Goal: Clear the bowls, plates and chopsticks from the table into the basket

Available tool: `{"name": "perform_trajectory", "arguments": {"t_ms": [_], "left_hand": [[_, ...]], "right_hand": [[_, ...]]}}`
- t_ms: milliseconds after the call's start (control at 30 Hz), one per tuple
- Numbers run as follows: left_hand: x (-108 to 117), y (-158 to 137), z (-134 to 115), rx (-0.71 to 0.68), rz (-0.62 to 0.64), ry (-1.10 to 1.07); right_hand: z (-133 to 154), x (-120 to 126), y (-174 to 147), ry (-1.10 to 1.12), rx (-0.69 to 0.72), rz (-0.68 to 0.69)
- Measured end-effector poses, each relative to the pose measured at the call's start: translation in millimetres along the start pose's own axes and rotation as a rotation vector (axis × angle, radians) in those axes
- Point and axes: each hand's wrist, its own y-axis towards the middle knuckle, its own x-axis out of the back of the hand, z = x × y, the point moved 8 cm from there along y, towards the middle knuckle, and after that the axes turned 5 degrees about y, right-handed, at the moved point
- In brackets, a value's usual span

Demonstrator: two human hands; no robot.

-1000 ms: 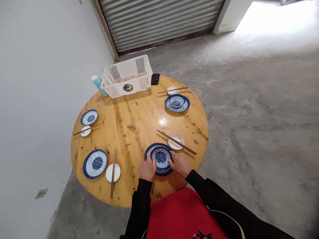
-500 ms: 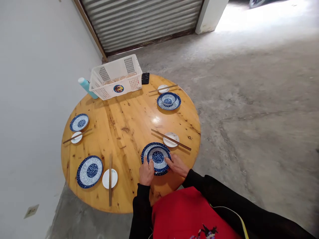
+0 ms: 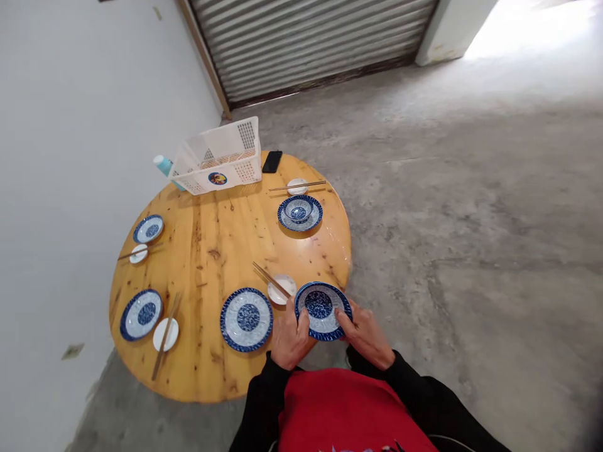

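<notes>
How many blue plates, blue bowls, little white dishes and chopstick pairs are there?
Blue plates: 4, one under the far bowl
Blue bowls: 2, one held by the left hand and right hand
White dishes: 4
Chopstick pairs: 4
Total: 14

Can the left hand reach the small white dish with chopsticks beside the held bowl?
Probably yes. The left hand grips the blue bowl, and the white dish lies just beyond its fingers with nothing between, though the hand is occupied now.
</notes>
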Motion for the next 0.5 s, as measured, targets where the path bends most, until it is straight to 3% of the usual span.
{"name": "perform_trajectory", "arguments": {"t_ms": [133,233,367,500], "left_hand": [[-34.5,11.0,-74.6,0.095,0.037,-0.144],[-51.0,21.5,-116.6,0.138,0.043,-0.221],[-52.1,37.6,-149.4,0.164,0.003,-0.297],[-36.5,59.3,-158.2,0.212,-0.054,-0.356]], "right_hand": [[-32.4,79.1,9.4,-0.051,-0.019,0.044],[-48.9,123.7,23.1,-0.083,-0.044,0.101],[-52.3,155.3,49.6,-0.056,-0.035,0.171],[-41.4,164.0,87.6,-0.009,-0.013,0.214]]}}
